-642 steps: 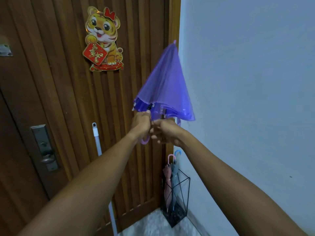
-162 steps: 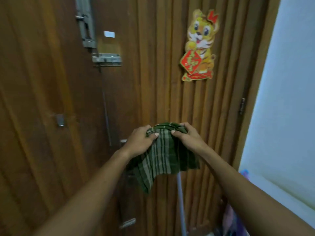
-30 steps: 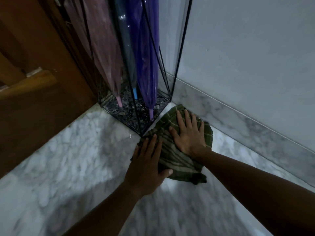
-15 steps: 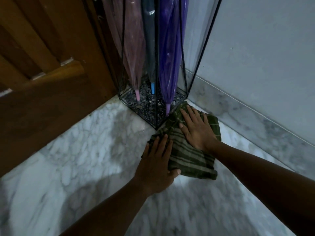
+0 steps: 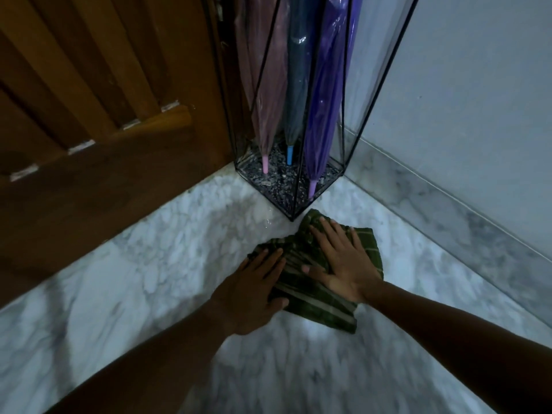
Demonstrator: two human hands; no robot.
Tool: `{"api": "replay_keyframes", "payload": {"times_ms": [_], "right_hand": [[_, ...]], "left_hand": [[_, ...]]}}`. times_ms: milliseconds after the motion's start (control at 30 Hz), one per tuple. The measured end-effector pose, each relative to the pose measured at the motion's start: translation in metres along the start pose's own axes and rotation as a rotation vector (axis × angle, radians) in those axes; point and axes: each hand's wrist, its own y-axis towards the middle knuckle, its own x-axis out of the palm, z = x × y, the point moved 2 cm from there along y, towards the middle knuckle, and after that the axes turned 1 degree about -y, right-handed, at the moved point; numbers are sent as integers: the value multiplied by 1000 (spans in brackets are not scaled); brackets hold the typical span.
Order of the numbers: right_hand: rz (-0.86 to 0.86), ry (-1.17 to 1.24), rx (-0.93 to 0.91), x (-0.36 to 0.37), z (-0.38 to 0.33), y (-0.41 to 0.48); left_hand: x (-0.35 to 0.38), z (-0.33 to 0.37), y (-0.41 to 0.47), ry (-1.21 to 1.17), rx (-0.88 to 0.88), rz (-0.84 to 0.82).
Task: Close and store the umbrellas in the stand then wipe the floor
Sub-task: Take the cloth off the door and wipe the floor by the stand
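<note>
A green plaid cloth (image 5: 318, 300) lies on the marble floor (image 5: 143, 264), just in front of the near corner of the black wire umbrella stand (image 5: 293, 215). My left hand (image 5: 254, 291) presses flat on the cloth's left part. My right hand (image 5: 343, 261) presses flat on its right part, fingers spread and pointing at the stand. Neither hand grips the cloth. Three closed umbrellas stand tip down inside the stand: a pink one (image 5: 268, 85), a dark blue-grey one (image 5: 298, 85) and a purple one (image 5: 325, 100).
Small water drops (image 5: 266, 222) glint on the floor left of the stand's near corner. A brown wooden door (image 5: 89, 115) runs along the left. A pale wall (image 5: 463, 85) with a marble skirting (image 5: 448, 204) closes the right side.
Both hands have slid the cloth a little back from the stand's side toward its near corner. The cloth is more bunched under my left hand. The view has tilted up slightly.
</note>
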Motion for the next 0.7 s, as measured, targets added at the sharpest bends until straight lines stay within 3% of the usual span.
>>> {"api": "replay_keyframes", "payload": {"times_ms": [233, 567, 700], "right_hand": [[32, 4, -90, 11, -55, 0], [164, 38, 74, 19, -127, 65], [156, 36, 102, 14, -137, 100]], "left_hand": [[-13, -40, -35, -44, -51, -23], [-39, -99, -45, -307, -313, 68], [-46, -118, -38, -77, -332, 58]]}}
